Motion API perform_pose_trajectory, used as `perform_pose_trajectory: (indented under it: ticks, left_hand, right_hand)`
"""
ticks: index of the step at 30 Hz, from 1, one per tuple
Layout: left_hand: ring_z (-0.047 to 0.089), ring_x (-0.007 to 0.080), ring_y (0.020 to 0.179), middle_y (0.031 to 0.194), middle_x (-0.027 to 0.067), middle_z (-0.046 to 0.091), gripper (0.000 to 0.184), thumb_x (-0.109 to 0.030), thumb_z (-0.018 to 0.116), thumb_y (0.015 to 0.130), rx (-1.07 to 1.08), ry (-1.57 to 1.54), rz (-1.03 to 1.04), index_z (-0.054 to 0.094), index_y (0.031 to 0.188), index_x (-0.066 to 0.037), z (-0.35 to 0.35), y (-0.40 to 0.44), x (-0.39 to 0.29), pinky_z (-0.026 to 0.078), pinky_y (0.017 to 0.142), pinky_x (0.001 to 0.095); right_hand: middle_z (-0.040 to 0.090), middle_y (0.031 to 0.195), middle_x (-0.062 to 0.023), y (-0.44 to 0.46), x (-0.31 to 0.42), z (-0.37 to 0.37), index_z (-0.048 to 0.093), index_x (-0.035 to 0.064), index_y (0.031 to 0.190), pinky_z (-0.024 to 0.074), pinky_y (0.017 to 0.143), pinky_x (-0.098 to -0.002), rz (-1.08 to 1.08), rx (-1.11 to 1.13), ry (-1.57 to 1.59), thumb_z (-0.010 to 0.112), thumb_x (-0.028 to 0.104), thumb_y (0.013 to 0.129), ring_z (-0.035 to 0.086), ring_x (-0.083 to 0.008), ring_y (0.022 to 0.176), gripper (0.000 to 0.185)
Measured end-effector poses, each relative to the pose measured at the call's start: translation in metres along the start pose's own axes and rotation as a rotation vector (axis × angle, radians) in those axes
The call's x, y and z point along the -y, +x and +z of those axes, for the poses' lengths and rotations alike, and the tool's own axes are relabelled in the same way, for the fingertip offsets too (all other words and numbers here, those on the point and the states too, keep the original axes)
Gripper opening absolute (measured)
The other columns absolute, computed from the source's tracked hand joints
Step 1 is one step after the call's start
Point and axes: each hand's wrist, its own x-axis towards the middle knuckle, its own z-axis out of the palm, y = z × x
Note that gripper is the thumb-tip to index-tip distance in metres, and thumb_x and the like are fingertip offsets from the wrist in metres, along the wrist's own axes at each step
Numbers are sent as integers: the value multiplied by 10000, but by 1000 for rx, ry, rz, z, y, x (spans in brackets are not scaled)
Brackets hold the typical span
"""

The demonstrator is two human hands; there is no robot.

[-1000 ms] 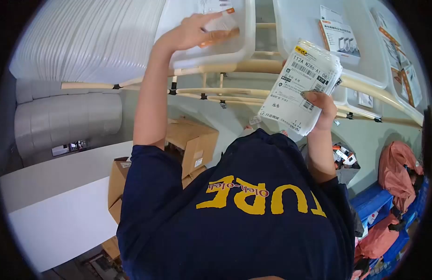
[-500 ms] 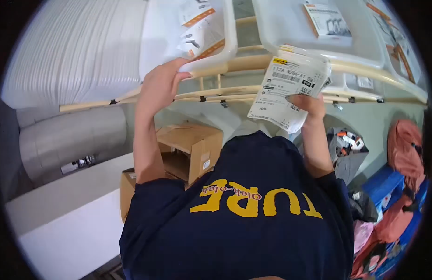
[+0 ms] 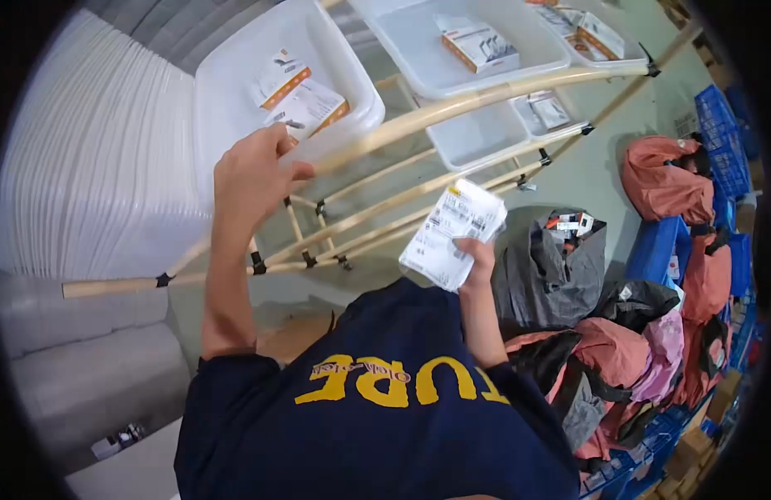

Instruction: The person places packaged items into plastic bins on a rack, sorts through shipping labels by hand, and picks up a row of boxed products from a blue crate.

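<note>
Pinching the label stack (image 3: 446,233) at one o'clock from the dark shirt (image 3: 377,450), the right hand (image 3: 479,265) clamps it thumb-up; a slackened thumb could let it fan and spill. Apart, the left hand (image 3: 252,177) arches at eleven o'clock against the tray's (image 3: 227,83) near rim; whether gripping, I cannot tell.

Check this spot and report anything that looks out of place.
Nothing looks spilled or damaged. Slightly untidy: two small orange-edged boxes lie askew to the sides of the white bin by the left hand, and pink sacks slump in an uneven heap at right.
</note>
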Motion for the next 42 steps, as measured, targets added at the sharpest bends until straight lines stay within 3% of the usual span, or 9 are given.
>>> perform_pose_trajectory:
  ticks: [9,16,18,25,33,35,38,40,42]
  left_hand:
    - [561,262,736,818,40,597,241,-189,738,758,-466,60,123,577,886,-64,-60,1,-29,438,686,362]
    - [621,283,780,866,76,654,96,-130,648,802,-782,110,511,627,863,-59,-49,111,-193,485,672,374]
    - [657,330,750,858,147,699,150,-116,587,815,-512,-324,458,698,831,-15,-17,181,-263,509,658,404]
    - [687,351,784,870,161,717,197,-170,508,881,-440,-79,674,675,881,-65,72,277,-474,516,677,484]
    - [666,313,689,818,136,702,195,-203,562,874,-334,-135,613,694,896,-61,70,243,-475,498,606,444]
    - [604,337,944,1110,197,629,433,-248,653,877,80,-144,648,596,1228,-1,11,160,-458,477,850,375]
    - [653,228,860,900,95,677,299,-306,608,920,5,-1169,1103,631,1020,-25,2,35,-410,540,746,399]
    - [656,196,808,869,82,670,258,-307,621,933,769,-1731,1559,651,942,-51,0,-10,-381,583,742,303]
    - [636,173,709,864,94,659,284,-323,645,914,805,-1916,1501,639,921,-39,-19,-58,-346,552,654,282]
  right_hand:
    - [623,1238,-220,-94,15,-76,423,-27,1393,552,844,-399,-173,-252,-12,482,-46,694,665,-371,998,701]
    - [626,1239,-206,-113,114,-107,447,-10,1382,536,869,-405,-325,-289,-26,485,-8,708,660,-348,1006,675]
    - [625,1229,-219,-120,152,-96,444,-22,1373,543,850,-391,-369,-269,-24,483,-21,709,667,-350,986,665]
    - [611,1276,-181,-141,253,-162,451,13,1392,498,939,-425,-471,-348,-192,476,14,732,632,-345,1078,660]
    - [608,1252,-220,-163,292,-149,443,-30,1381,504,925,-396,-562,-446,-49,469,0,723,634,-334,1060,660]
    - [577,1299,-238,-161,290,-115,406,-46,1405,484,979,-430,-547,-325,-44,483,-8,707,612,-354,1119,702]
    - [597,1244,-270,-153,282,-79,409,-58,1388,578,782,-413,-564,-302,-30,502,2,712,665,-379,978,684]
    - [605,1222,-278,-142,274,-62,412,-62,1379,589,632,-379,-651,-265,-34,498,3,724,686,-376,884,664]
    - [604,1223,-277,-139,256,-44,412,-60,1379,587,613,-374,-686,-286,-29,496,4,727,688,-373,873,660]
